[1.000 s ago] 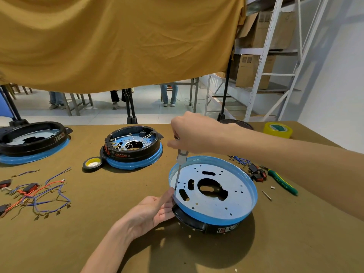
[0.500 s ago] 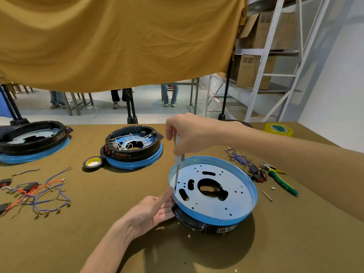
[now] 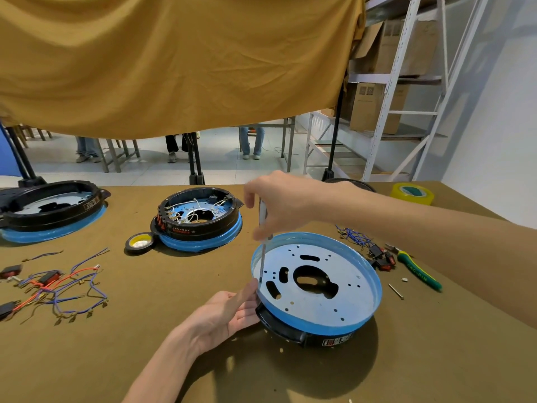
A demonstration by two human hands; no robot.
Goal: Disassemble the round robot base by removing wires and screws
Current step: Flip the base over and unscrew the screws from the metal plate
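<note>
Your right hand [image 3: 280, 203] has its fingers curled around the handle of a screwdriver [image 3: 263, 242], holding it nearly upright, with the thin shaft running down from your fingertips to the left inner edge of the round base [image 3: 316, 282]. The tip meets the metal plate just inside the blue rim, right beside your left thumb. Your left hand [image 3: 225, 314] lies with fingers relaxed and mostly straight against the left side of the base, thumb raised along the blue rim, the other fingers touching the black body below it; it steadies the base rather than gripping it. The base sits on the brown table [image 3: 174, 330] directly under and between your two hands, its silvery plate with cut-out holes facing up, tilted a little toward you. Beyond your right fingers, farther back, stands a second base [image 3: 200, 222] with white wires inside, and a small roll of black tape [image 3: 141, 242] touches its left side. A third base [image 3: 49, 207] lies far off to the left of your hands. Left of your left hand, well apart, loose blue and red wires [image 3: 58, 289] spread over the table. Past your right forearm lie green-handled pliers [image 3: 420, 273], a bundle of blue wires with black switches [image 3: 366, 245], a small loose pin [image 3: 395, 291] and a yellow tape roll [image 3: 412, 193].
</note>
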